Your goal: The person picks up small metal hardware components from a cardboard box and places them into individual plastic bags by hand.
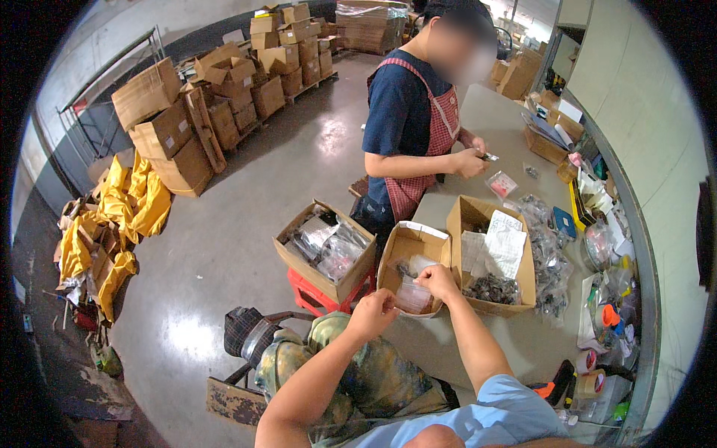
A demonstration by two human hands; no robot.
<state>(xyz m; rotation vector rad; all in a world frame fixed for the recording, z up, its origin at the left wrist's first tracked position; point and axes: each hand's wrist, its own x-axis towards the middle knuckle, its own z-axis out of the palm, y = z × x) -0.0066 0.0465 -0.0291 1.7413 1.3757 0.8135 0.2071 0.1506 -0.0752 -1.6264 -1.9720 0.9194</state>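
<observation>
Over the near end of a small open carton (pixel 385 278), my right hand (pixel 435 281) pinches the upper edge of a clear plastic bag (pixel 412 297). My left hand (pixel 375 313) is beside the carton's near left corner, fingers curled together; what they hold, if anything, is too small to make out. More clear bags (pixel 422 263) lie inside this carton. Right of it, a larger carton (pixel 529 261) holds dark small parts in bags (pixel 493 290) and written paper sheets (pixel 504 239).
A carton of bagged parts (pixel 328 243) rests on a red stool (pixel 317 299) at left. Across the table (pixel 485 112), a co-worker in a checked apron (pixel 441 127) handles a small packet. Bagged parts (pixel 549 269) and tape rolls (pixel 590 383) lie at right. Stacked cartons (pixel 175 138) stand farther left.
</observation>
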